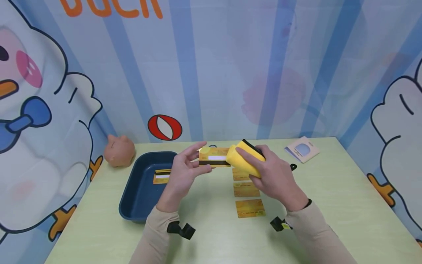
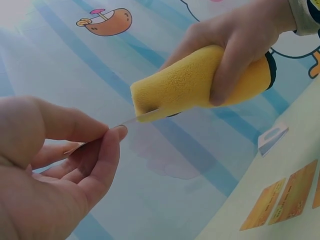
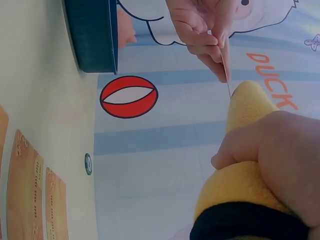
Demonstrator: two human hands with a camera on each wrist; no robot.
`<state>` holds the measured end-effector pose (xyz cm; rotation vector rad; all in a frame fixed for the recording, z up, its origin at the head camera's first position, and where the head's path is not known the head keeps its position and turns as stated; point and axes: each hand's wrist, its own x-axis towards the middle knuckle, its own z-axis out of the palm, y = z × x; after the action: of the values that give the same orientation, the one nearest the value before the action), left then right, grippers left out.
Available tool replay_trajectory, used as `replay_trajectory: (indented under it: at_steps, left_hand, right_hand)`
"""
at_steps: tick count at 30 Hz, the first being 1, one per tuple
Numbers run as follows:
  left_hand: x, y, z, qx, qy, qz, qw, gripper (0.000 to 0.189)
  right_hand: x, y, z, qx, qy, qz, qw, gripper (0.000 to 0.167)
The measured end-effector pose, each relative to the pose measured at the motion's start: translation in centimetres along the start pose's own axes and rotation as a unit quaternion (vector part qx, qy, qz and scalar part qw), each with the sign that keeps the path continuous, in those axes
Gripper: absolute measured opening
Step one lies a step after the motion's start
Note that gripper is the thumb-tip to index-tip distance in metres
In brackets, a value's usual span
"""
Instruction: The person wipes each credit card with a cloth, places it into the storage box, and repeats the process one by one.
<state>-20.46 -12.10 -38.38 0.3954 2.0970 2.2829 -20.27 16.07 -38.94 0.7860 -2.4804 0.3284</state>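
Observation:
My left hand (image 1: pixel 183 169) pinches the left end of a gold bank card (image 1: pixel 214 157) between thumb and fingers, its dark stripe side facing me in the head view. In my right hand (image 1: pixel 275 176) is a folded yellow fuzzy cloth (image 1: pixel 242 161) with a black edge, gripped between thumb and fingers. The cloth's tip overlaps the card's right end. In the left wrist view the card (image 2: pixel 142 118) appears nearly edge-on against the cloth (image 2: pixel 175 80). Below the hands, several gold cards (image 1: pixel 250 208) lie in a column on the table, partly hidden by the right hand.
A dark blue tray (image 1: pixel 126 205) holding gold cards (image 1: pixel 161 176) stands on the left, partly behind the left hand. Behind it sits a pink piggy bank (image 1: pixel 119 151). A small pale booklet (image 1: pixel 302 149) lies at the back right of the table (image 1: pixel 346 205). A printed curtain rises behind.

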Motion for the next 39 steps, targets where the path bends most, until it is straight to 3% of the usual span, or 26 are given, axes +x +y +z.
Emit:
replay_trajectory:
  at_steps: [13, 21, 29, 39]
  left_hand:
    - [0.2, -0.3, -0.6, 0.028, 0.007, -0.039, 0.9988, 0.069]
    - [0.1, -0.3, -1.9, 0.038, 0.017, -0.046, 0.9981, 0.071]
    - [-0.5, 0.2, -5.5, 0.063, 0.029, -0.053, 0.9962, 0.07]
    - [-1.6, 1.1, -10.7, 0.144, 0.066, -0.085, 0.9838, 0.071]
  right_hand:
    - [0.1, 0.4, -0.2, 0.013, 0.001, 0.002, 0.9999, 0.081]
    - [0.1, 0.5, -0.4, 0.014, 0.001, 0.007, 0.9999, 0.08]
    - [0.1, 0.5, -0.3, 0.012, -0.002, 0.008, 0.9999, 0.079]
    - [0.0, 0.6, -0.2, 0.017, -0.002, 0.009, 0.9998, 0.079]
